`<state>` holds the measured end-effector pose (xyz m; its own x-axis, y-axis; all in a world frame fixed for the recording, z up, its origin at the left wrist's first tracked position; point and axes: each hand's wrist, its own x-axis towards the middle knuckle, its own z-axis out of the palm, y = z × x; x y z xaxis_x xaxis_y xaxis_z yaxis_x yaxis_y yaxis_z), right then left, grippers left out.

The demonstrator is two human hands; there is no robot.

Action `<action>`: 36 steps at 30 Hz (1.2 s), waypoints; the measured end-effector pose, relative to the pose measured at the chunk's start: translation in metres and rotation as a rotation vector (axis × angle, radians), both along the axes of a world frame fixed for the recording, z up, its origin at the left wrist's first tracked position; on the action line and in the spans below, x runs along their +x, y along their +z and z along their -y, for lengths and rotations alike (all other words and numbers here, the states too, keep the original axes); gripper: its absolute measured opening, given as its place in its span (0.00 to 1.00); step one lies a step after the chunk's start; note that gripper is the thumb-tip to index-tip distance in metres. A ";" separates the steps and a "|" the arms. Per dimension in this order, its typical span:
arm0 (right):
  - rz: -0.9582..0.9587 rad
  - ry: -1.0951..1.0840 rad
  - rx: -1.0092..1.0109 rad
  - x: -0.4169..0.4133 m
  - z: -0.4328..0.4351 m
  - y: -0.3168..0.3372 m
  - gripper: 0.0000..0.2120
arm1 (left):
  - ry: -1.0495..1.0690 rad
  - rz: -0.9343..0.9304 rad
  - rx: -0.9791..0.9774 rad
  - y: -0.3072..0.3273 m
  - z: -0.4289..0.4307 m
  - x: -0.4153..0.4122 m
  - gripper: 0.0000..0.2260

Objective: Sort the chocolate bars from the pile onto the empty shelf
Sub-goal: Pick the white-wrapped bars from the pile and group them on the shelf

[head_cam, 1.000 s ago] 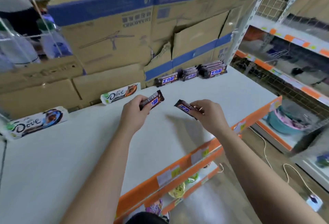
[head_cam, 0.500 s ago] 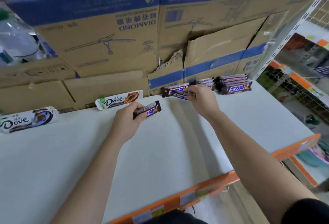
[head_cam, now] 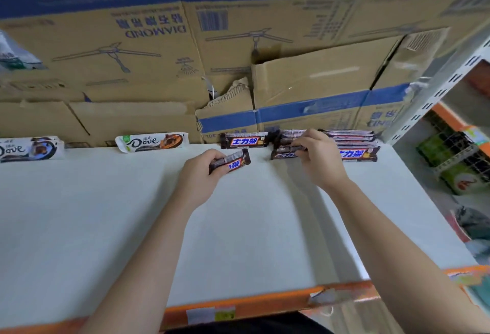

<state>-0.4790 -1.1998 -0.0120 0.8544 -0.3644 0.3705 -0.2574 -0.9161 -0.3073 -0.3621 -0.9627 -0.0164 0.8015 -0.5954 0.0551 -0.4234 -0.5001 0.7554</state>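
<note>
Head view looks down on a white shelf with an orange front edge, backed by stacked cardboard boxes. Both bare forearms reach in from the front edge toward the back.

The left hand has its grip closed around one dark brown chocolate bar with a blue and white label, held just above the shelf, near the back edge and about midway along it. The bar sticks out to the right of the fingers, tilted slightly upward.

The right hand is at the back edge, right of the middle, its fingers pinched on another brown bar that lies at the bottom front of a small stack of the same bars. Just to the right, touching or nearly touching that stack, a taller pile of bars sits near the back right corner.

Left of the right hand, a single brown bar stands on edge against the boxes. Farther left along the back edge lean two white Dove bars: one left of centre, the other at the far left edge of the view.
</note>
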 end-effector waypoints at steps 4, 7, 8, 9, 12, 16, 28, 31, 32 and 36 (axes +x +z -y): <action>-0.017 -0.050 -0.053 -0.004 0.017 -0.002 0.09 | 0.033 -0.016 -0.012 -0.003 0.015 -0.015 0.05; 0.013 -0.048 -0.032 -0.003 0.022 -0.001 0.08 | 0.061 -0.022 -0.012 -0.002 0.024 -0.023 0.05; 0.017 -0.048 -0.035 -0.001 0.022 -0.001 0.08 | 0.062 -0.022 -0.009 -0.001 0.025 -0.024 0.05; 0.022 -0.046 -0.047 0.000 0.023 -0.002 0.07 | 0.063 -0.020 -0.006 -0.001 0.027 -0.026 0.05; 0.033 -0.051 -0.092 0.001 0.027 -0.006 0.06 | 0.066 -0.012 -0.021 0.000 0.032 -0.030 0.06; 0.068 -0.039 -0.091 -0.001 0.030 -0.010 0.07 | 0.053 -0.011 -0.054 0.003 0.039 -0.034 0.07; -0.036 0.300 0.045 -0.071 0.021 -0.027 0.10 | 0.003 0.098 -0.130 -0.002 0.115 -0.048 0.08; -0.007 0.287 0.050 -0.073 0.020 -0.028 0.09 | 0.002 0.182 -0.117 -0.005 0.128 -0.048 0.08; -0.005 0.280 0.058 -0.072 0.021 -0.029 0.08 | 0.011 0.197 -0.116 -0.006 0.130 -0.048 0.08; 0.010 0.257 0.085 -0.072 0.021 -0.031 0.06 | 0.066 0.208 -0.140 -0.009 0.139 -0.048 0.11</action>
